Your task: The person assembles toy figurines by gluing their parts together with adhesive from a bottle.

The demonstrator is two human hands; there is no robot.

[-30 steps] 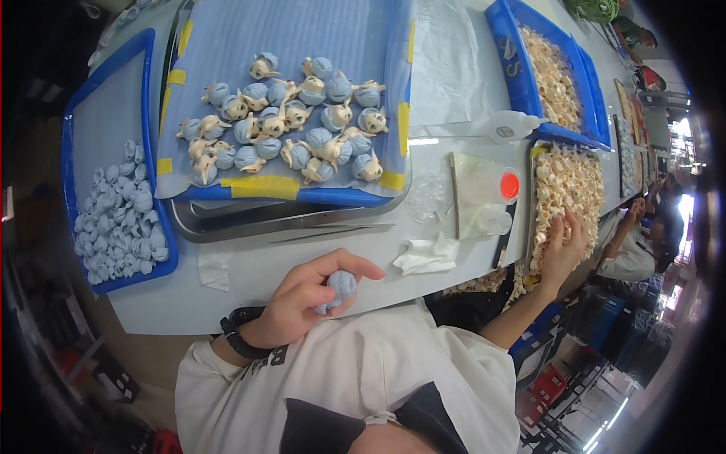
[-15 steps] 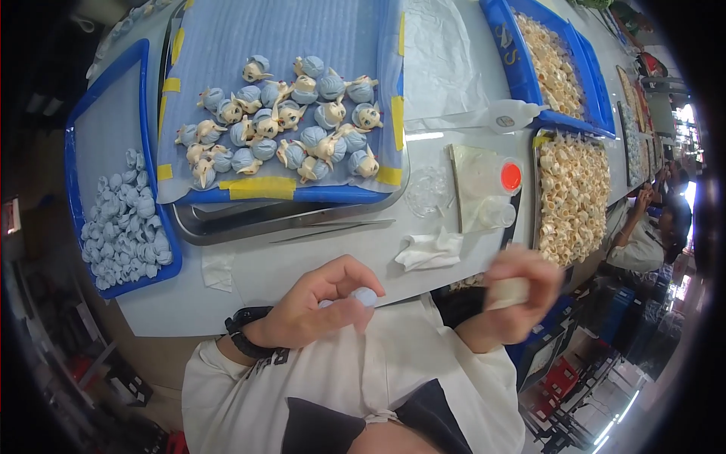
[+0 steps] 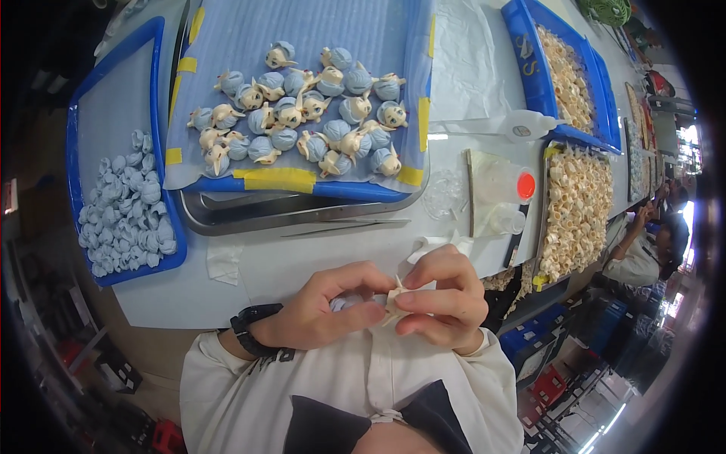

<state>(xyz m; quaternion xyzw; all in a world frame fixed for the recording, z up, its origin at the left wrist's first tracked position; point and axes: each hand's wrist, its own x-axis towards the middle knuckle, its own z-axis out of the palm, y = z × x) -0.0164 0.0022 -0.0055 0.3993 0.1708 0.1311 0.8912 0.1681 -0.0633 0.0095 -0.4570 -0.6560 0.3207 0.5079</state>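
In front of my chest, my left hand (image 3: pixel 321 306) is curled round a light-blue doll hair piece (image 3: pixel 344 302), most of it hidden by the fingers. My right hand (image 3: pixel 446 303) pinches a cream doll head part (image 3: pixel 394 300) with pointed ears. That part meets the left fingertips; whether it touches the blue piece cannot be seen. Beyond the hands, finished-looking doll heads (image 3: pixel 289 112) with blue hair lie in a paper-lined blue tray (image 3: pixel 363 191). Loose blue hair pieces (image 3: pixel 128 219) fill the near end of another blue tray (image 3: pixel 170 227) at the left.
Tweezers (image 3: pixel 344 227) lie before the lined tray, which rests on a metal tray (image 3: pixel 249 219). Right of it are a white squeeze bottle (image 3: pixel 522 125), a red-lidded jar (image 3: pixel 525 185), crumpled tissue (image 3: pixel 431 246) and trays of cream head parts (image 3: pixel 575 212). Another person (image 3: pixel 639 246) sits far right.
My right hand has come in from the right with the cream head part, up against my left hand. The blue hair piece now sits deeper behind the left fingers. The view has shifted slightly.
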